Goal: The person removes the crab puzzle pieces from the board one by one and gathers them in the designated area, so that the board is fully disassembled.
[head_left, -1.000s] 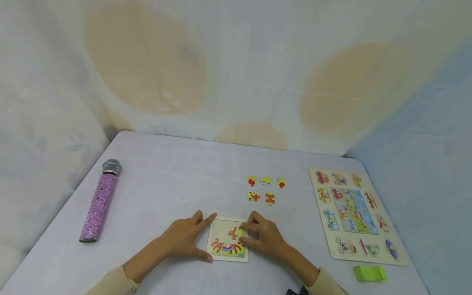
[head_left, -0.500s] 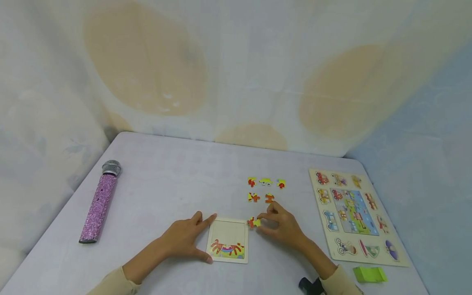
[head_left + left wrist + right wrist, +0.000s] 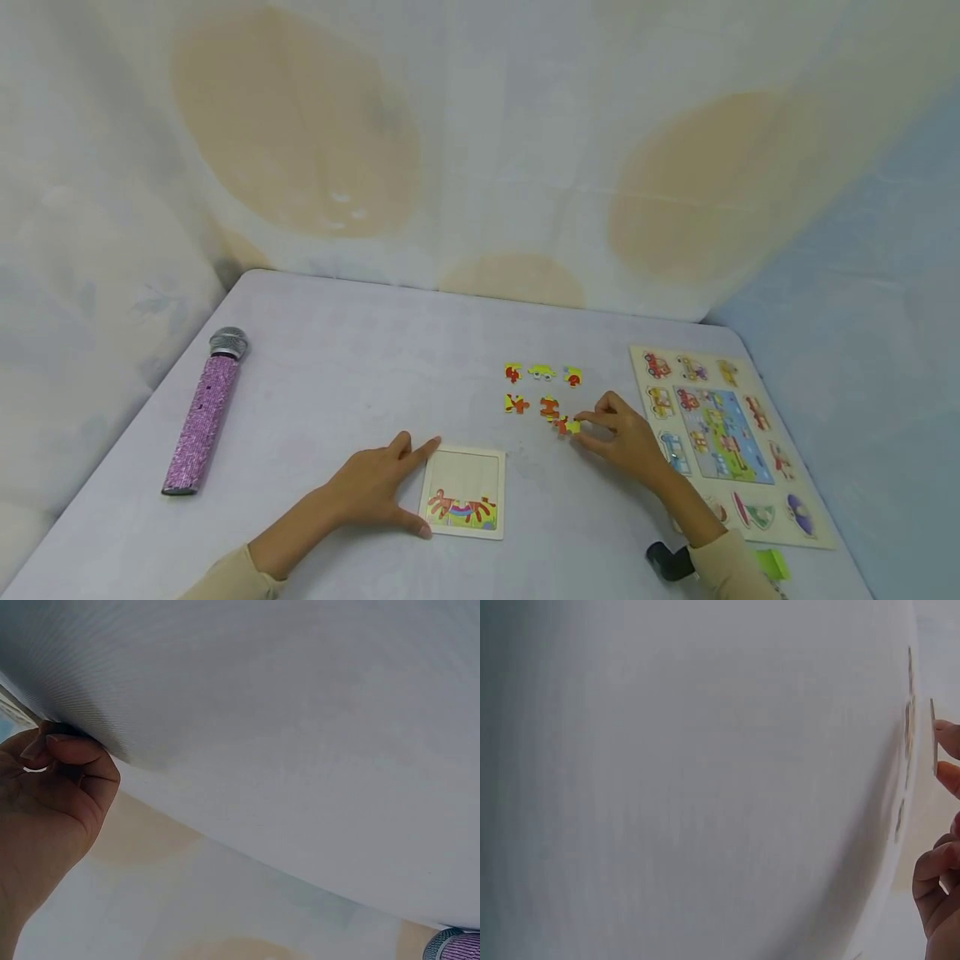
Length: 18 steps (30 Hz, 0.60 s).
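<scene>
In the head view, a small square wooden puzzle tray [image 3: 463,471] lies near the front middle of the table. Its bottom row holds joined pieces with a red animal-like figure and a rainbow; bare wood shows above. My left hand [image 3: 371,483] rests at its left side, thumb and index finger spread to the two left corners. To the upper right, my right hand [image 3: 626,439] pinches a red and yellow jigsaw piece [image 3: 567,426] between thumb and finger. That piece is close to an orange jigsaw piece [image 3: 549,407]. In the right wrist view the pinched piece [image 3: 934,737] appears edge-on, above the table.
Several other loose pieces, one a yellow piece with eyes [image 3: 542,372], lie in two rows behind the tray. A vehicle puzzle board [image 3: 637,360] lies at right, with a green block [image 3: 772,564] in front. A pink glittery microphone [image 3: 204,425] lies at left.
My right hand has lifted the red and yellow piece out of the tray and carried it right and away from me, towards the loose pieces. My left hand has stayed at the tray.
</scene>
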### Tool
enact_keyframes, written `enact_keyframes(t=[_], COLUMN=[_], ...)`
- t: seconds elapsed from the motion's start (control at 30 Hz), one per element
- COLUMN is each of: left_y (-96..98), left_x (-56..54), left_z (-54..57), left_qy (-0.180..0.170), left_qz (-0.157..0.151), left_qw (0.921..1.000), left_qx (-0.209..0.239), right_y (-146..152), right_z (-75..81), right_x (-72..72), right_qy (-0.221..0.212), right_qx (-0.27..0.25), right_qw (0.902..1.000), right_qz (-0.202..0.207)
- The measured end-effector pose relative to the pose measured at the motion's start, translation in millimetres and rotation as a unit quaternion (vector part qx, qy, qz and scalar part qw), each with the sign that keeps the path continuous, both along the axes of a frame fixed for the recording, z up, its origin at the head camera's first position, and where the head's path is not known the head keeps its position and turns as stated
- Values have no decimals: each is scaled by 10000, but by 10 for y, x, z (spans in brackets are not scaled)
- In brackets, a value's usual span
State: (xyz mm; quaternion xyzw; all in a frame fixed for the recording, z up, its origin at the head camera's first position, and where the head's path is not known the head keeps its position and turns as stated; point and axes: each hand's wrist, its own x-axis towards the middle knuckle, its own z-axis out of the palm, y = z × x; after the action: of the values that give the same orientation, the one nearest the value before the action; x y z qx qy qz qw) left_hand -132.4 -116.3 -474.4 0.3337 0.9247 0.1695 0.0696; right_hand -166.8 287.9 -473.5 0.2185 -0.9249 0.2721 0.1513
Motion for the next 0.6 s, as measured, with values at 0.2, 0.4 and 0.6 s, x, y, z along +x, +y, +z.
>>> enact_keyframes(t=[0.2,0.4,0.6], left_y=[-10,-6,-9], left_x=[4,25,3], left_z=[1,-11,-21], left_qy=[-64,-116,-51], left_qz=[39,54,62], left_qw=[10000,9999,10000], left_qx=[-57,45,-40], right_y=[145,223,239], right_z=[0,-9,-27], right_x=[-97,-183,-239], right_qy=[72,-399,-1144], right_qx=[80,277,652], right_qw=[9999,9984,9886], right_qz=[-69,-274,-727])
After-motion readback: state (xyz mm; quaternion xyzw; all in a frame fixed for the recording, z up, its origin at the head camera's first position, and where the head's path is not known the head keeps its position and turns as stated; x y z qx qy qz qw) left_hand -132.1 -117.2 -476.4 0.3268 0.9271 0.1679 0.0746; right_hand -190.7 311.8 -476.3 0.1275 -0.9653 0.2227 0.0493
